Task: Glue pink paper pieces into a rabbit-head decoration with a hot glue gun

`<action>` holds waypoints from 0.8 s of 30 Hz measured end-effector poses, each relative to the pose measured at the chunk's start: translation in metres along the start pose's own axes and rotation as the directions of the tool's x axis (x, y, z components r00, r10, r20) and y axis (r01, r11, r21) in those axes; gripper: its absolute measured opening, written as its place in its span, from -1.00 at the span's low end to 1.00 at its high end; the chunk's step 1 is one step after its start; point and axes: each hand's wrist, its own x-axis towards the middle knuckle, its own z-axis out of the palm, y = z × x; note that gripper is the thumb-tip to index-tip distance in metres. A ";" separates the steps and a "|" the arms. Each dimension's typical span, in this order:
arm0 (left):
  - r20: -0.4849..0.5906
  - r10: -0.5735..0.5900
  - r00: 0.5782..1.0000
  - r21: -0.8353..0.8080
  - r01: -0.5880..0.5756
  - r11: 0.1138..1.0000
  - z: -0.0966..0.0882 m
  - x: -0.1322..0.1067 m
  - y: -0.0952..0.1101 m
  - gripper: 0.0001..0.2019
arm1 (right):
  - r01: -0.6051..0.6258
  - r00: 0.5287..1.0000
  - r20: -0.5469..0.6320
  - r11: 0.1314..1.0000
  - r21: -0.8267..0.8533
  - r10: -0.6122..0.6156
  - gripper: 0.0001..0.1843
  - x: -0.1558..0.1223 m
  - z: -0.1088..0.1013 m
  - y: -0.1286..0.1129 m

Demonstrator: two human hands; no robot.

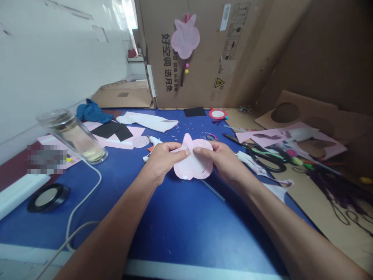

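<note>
Just above the blue tabletop (180,217), a pink cutout (189,171) with a scalloped edge and a pointed tip is held between both hands. A paler, whitish layer lies on its middle. My left hand (163,157) pinches its left side, thumb on top and fingers behind. On the right side, my right hand (220,155) grips it the same way, its thumb pressing near the centre. Under the cutout, a thin translucent stick (213,190) lies on the table. A similar pink shape (185,41) hangs on the cardboard behind, with beads (187,68) below it.
A glass of liquid (78,138), a roll of black tape (48,197) and a white cable (94,182) are on the left. Black-handled scissors (262,155), pink scraps (271,134) and dark tassels (338,186) lie on the right. A large cardboard box (204,85) stands behind.
</note>
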 end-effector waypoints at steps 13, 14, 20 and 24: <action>0.020 0.000 1.000 0.004 0.000 1.000 0.002 -0.001 0.001 -0.62 | -0.019 0.999 -0.026 1.000 -0.007 0.019 -0.53 -0.001 0.000 0.000; 0.028 0.000 1.000 -0.004 0.000 1.000 0.002 -0.001 0.001 -0.62 | -0.022 0.999 -0.028 1.000 -0.011 0.022 -0.52 -0.001 0.000 -0.001; 0.075 -0.041 0.996 -0.089 0.048 0.995 0.000 0.001 0.000 -0.62 | -0.041 0.999 0.020 0.997 -0.071 0.042 -0.57 -0.004 -0.001 -0.008; 0.061 -0.086 0.994 -0.079 0.091 0.993 -0.001 0.001 0.000 -0.63 | -0.078 0.994 0.063 0.991 -0.105 0.085 -0.53 -0.006 -0.001 -0.008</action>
